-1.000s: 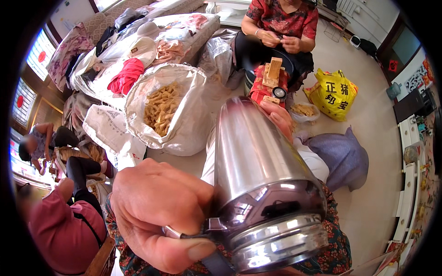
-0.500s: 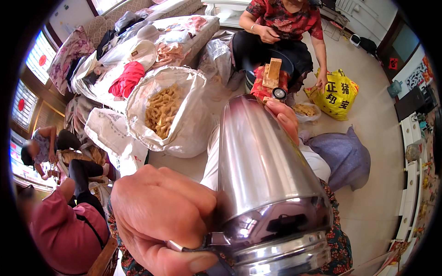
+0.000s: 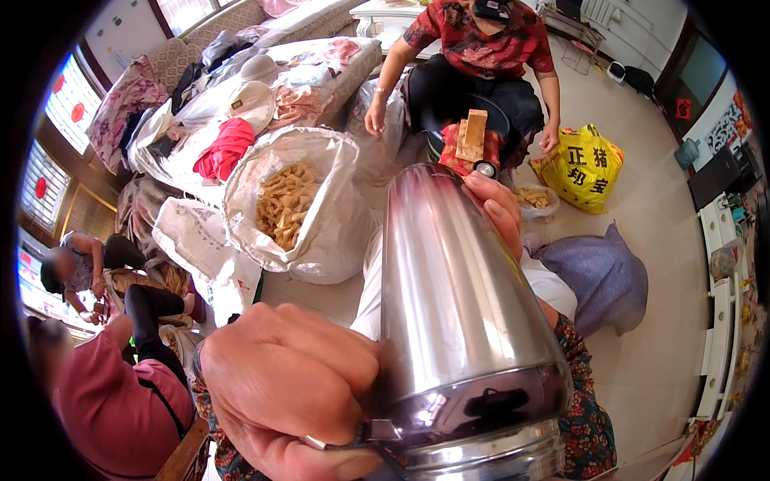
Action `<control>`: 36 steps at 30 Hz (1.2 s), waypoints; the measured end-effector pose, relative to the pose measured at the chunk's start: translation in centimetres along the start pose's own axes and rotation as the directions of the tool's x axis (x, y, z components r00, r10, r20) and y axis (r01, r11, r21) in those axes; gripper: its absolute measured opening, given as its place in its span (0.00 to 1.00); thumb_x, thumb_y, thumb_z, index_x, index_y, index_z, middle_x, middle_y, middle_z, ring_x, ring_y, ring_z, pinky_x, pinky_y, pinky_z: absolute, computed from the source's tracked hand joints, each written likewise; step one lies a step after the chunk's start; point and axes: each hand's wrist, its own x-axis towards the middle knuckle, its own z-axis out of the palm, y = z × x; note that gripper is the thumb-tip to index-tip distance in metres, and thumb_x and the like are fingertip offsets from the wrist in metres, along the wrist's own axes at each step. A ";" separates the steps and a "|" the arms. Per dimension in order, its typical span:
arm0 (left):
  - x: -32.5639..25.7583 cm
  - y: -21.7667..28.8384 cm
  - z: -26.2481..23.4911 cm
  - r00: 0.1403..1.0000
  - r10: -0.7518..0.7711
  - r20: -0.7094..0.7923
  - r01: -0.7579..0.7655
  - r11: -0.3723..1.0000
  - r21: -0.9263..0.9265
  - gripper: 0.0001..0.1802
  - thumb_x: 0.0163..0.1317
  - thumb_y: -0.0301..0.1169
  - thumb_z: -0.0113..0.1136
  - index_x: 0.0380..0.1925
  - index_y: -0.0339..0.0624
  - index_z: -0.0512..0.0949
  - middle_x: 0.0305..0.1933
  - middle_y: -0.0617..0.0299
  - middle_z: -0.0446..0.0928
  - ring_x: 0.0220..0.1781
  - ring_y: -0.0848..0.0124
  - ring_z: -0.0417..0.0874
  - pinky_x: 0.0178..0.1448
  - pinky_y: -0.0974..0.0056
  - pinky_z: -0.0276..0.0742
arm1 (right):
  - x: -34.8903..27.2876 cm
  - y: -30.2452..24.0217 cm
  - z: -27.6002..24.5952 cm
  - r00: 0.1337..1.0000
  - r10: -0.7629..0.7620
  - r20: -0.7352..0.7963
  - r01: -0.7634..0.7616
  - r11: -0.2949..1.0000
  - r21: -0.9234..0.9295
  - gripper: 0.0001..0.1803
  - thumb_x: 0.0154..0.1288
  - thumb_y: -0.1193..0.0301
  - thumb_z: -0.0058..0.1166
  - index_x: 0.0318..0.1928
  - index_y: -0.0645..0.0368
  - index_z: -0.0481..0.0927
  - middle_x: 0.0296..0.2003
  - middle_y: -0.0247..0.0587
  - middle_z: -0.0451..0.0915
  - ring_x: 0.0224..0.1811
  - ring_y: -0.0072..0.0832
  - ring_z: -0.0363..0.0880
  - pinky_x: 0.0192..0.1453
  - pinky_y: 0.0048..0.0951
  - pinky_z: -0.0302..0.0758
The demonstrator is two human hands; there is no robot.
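A large stainless steel jug (image 3: 461,280) fills the middle of the view, tilted, its shiny stepped rim toward me. My left hand (image 3: 293,385) is closed round its handle on the left side. The fingers of my right hand (image 3: 496,210) curl over the jug's far right edge; the rest of that hand is hidden behind the metal. Past the jug's far end, a wooden block (image 3: 473,132) rests on red cloth in front of a seated person.
A white woven sack (image 3: 337,184) of tan finger-shaped pieces stands at left. A yellow bag (image 3: 592,168) and a small bag of tan pieces (image 3: 536,200) lie beyond right. Purple-grey cloth (image 3: 601,276) is at right. Two other people sit at left; a clothes-strewn sofa (image 3: 365,48) stands behind.
The person across from me has lowered one hand to the left, away from their lap. My hands and the jug have barely shifted.
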 end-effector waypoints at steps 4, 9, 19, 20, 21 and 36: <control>0.0 -0.2 0.0 0.999 0.023 0.033 -0.023 1.000 0.001 0.18 0.48 0.24 0.65 0.08 0.38 0.67 0.06 0.60 0.64 0.04 0.72 0.58 0.11 0.64 0.44 | 0.1 0.1 -0.1 1.000 -0.012 -0.012 0.012 1.000 -0.003 0.32 0.50 0.73 0.62 0.55 0.62 0.63 0.53 0.56 0.71 0.54 0.48 0.72 0.58 0.47 0.65; 0.1 0.0 0.2 0.998 0.028 0.048 -0.027 0.999 -0.028 0.17 0.49 0.24 0.65 0.08 0.37 0.68 0.06 0.59 0.65 0.04 0.72 0.59 0.11 0.65 0.46 | 0.5 0.1 0.0 1.000 -0.004 -0.029 0.005 0.999 0.033 0.32 0.50 0.73 0.62 0.55 0.62 0.63 0.53 0.55 0.71 0.53 0.48 0.73 0.58 0.47 0.66; -0.1 0.1 1.0 0.996 0.079 0.032 -0.081 0.995 0.061 0.15 0.48 0.23 0.63 0.08 0.37 0.70 0.06 0.61 0.66 0.04 0.74 0.60 0.11 0.67 0.49 | 1.3 0.4 -0.5 0.999 -0.040 -0.031 0.041 0.999 0.028 0.30 0.51 0.72 0.61 0.55 0.62 0.64 0.53 0.55 0.71 0.54 0.47 0.72 0.59 0.47 0.65; -0.1 0.2 1.2 0.996 0.079 0.030 -0.081 0.994 0.068 0.15 0.48 0.23 0.63 0.08 0.37 0.70 0.06 0.61 0.66 0.04 0.74 0.60 0.11 0.68 0.49 | 1.4 0.2 -0.6 0.999 -0.028 -0.027 0.029 0.999 0.033 0.30 0.51 0.72 0.61 0.55 0.62 0.64 0.53 0.55 0.71 0.54 0.47 0.72 0.60 0.47 0.64; -0.1 0.2 1.2 0.996 0.084 0.029 -0.086 0.994 0.067 0.15 0.48 0.23 0.62 0.08 0.37 0.70 0.06 0.61 0.66 0.04 0.74 0.60 0.11 0.68 0.48 | 1.5 0.2 -0.8 1.000 -0.024 -0.017 0.025 0.999 0.029 0.30 0.51 0.72 0.61 0.55 0.62 0.64 0.53 0.55 0.71 0.55 0.47 0.72 0.60 0.47 0.64; -0.7 0.7 0.7 1.000 -0.017 0.020 0.017 1.000 -0.012 0.17 0.48 0.23 0.64 0.09 0.37 0.67 0.08 0.56 0.67 0.06 0.70 0.62 0.11 0.65 0.48 | 0.0 -1.1 -1.0 0.999 -0.005 0.036 0.005 1.000 0.020 0.31 0.51 0.69 0.62 0.54 0.61 0.63 0.52 0.53 0.72 0.53 0.48 0.72 0.59 0.48 0.63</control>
